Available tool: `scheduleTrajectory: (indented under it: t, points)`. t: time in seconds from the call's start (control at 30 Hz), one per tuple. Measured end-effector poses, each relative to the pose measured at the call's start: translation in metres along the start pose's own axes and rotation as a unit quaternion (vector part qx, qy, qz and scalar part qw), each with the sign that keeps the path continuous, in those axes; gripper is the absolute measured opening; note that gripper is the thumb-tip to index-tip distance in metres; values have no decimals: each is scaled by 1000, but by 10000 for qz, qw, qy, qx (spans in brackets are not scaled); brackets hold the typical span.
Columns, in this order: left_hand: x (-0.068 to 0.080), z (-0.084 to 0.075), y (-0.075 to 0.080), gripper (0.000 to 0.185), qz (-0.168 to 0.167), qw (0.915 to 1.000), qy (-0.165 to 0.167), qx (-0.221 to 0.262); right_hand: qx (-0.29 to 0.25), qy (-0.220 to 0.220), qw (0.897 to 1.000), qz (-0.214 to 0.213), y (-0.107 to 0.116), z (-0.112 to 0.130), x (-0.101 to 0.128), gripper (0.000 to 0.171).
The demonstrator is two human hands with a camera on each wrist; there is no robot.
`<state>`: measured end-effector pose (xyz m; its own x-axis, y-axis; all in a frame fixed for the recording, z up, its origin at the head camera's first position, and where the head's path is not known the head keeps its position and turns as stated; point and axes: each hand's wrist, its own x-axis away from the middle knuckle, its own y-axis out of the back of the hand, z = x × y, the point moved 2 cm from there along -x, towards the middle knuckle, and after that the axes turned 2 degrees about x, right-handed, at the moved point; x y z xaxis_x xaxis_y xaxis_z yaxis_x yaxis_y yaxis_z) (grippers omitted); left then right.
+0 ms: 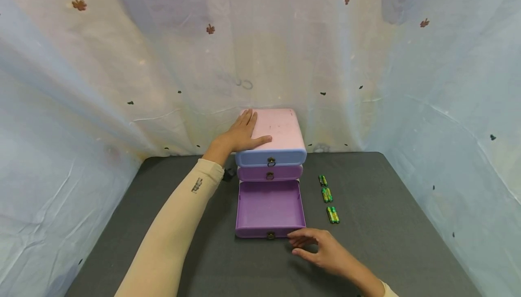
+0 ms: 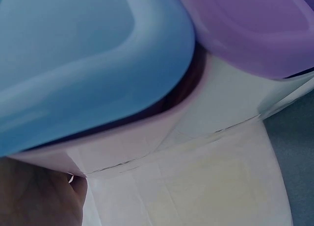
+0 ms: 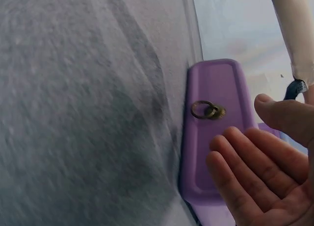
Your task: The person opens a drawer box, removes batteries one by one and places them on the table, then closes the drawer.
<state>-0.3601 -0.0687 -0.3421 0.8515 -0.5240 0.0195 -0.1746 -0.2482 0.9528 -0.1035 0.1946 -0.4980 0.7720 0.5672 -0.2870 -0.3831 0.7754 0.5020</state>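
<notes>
The right hand's fingers [image 3: 245,160] are straight and released, hovering just beside the front of the pulled-out purple bottom drawer [image 1: 270,209], near its brass ring pull [image 3: 208,110]. The right hand [image 1: 321,249] holds nothing. The left hand [image 1: 243,135] lies flat, fingers spread and relaxed, pressing on the pink top of the small drawer cabinet [image 1: 281,129], which stands on the dark bench [image 1: 390,224]. Three pairs of green batteries [image 1: 327,195] lie right of the drawer.

Head view looks down; wrist views sit close against the drawer unit [image 1: 270,152].
</notes>
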Motion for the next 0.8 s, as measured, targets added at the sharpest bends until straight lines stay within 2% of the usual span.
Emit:
scheduleTrajectory:
  t: [0.4,0.7,0.8]
  points:
    - [0,0,1,116,-14,10000,-39,47,-252,-280,9993,37,-20,-11,-5,39]
    - [1,-1,1,113,-20,10000,-43,52,-785,-732,9942,108,-29,-18,-6,49]
    - [-4,2,-2,113,36,10000,40,10,-986,-737,9924,66,-31,-17,-7,49]
